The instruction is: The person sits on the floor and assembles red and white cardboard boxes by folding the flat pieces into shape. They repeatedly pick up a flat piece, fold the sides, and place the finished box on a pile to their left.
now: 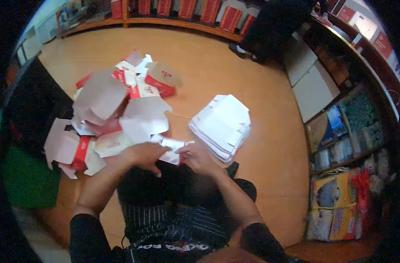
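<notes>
Just in front of my lap, a small white carton [172, 154] with a trace of red is between my two hands. My left hand [148, 155] grips its left side, fingers over the edge and thumb apart below. At the carton's right side, my right hand [199, 158] pinches the cardboard with bent fingers. On the floor to the left lies a loose heap of red and white folded cartons [138, 116], some with grey-white flaps standing up. A neat stack of flat white carton blanks [226, 120] lies on the floor right of my hands.
A shelf with red boxes [191, 11] runs along the far side. A person in dark clothes [272, 30] stands at the far right. Cabinets and shelves [318, 87] line the right, with a yellow bag [336, 204] below. A green object [29, 179] stands at left.
</notes>
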A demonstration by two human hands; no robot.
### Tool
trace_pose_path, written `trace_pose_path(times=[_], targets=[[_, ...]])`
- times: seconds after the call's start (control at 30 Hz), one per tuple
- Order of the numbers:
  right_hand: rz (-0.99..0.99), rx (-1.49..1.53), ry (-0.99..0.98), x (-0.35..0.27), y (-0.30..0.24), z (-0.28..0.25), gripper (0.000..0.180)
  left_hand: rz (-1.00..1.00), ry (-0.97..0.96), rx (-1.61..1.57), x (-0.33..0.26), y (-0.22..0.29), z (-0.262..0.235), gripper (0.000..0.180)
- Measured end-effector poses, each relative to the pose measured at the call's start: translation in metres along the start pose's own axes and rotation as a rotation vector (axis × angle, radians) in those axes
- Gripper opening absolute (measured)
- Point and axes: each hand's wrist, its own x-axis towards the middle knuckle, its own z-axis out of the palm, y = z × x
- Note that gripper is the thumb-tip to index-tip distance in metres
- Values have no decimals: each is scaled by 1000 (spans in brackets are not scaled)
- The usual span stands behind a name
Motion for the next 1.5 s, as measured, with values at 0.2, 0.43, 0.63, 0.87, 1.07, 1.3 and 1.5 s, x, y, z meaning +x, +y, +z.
trace_pose_path(times=[0.2, 0.43, 0.63, 0.87, 1.07, 1.3, 1.5], targets=[[348, 340, 512, -24, 70, 29, 19, -148, 118, -359, 59, -26, 35, 31], [190, 377, 543, -14, 49, 24, 21, -228, 293, -1093, 66, -36, 67, 31], [67, -300, 198, -21, 43, 15, 18, -344, 156, -976, 63, -13, 77, 27], [112, -333, 446, -16, 44, 43, 12, -299, 282, -898, 85, -13, 87, 26], [50, -175, 313, -14, 41, 37, 13, -318, 306, -941, 100, -16, 103, 29], [142, -64, 322, -17, 46, 10, 8, -317, 251, -1027, 84, -12, 74, 25], [97, -132, 272, -17, 50, 20, 10, -288, 271, -816, 97, -27, 90, 27]])
